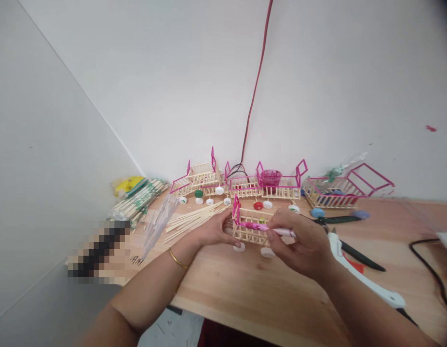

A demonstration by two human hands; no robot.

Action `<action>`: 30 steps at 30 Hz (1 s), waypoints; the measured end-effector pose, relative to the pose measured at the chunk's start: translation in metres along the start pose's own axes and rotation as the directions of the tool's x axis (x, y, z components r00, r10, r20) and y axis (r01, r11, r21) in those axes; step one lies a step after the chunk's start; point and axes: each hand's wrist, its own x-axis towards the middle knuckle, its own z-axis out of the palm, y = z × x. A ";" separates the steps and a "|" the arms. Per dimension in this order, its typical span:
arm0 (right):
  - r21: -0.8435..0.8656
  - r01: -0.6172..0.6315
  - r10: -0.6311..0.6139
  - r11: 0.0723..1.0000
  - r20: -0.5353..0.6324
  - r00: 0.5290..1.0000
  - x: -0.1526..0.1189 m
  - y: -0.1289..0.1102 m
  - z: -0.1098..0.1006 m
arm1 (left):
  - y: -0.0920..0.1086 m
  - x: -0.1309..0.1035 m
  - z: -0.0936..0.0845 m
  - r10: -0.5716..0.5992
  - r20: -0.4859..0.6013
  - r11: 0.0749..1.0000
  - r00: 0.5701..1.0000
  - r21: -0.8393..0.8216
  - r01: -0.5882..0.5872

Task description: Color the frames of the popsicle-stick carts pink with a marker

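A small cart made of wooden sticks [254, 236] stands on the table on white bottle-cap wheels [267, 252], its left end frame painted pink. My left hand [218, 229] grips that left end, thumb at the near side, the other fingers partly hidden behind it. In my right hand [299, 241] is a paintbrush [281, 232], pinched between thumb and fingers. Its pink-coated tip points left and lies along the cart's near top rail. Behind stands a tub of pink paint [271, 178], with similar carts around it.
Several stick carts with pink ends [203, 176] line the wall, one larger [331, 193] at right. Loose sticks [194, 219] and bagged skewers [143, 197] lie left. Cutters with white handles [368, 279] lie beside my right forearm. A red-black cable [257, 77] hangs down the wall.
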 end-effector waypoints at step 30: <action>0.058 0.000 0.003 0.998 -0.043 0.999 -0.004 0.001 0.001 | 0.000 0.000 0.000 -0.003 0.010 1.000 1.000 -0.018 0.003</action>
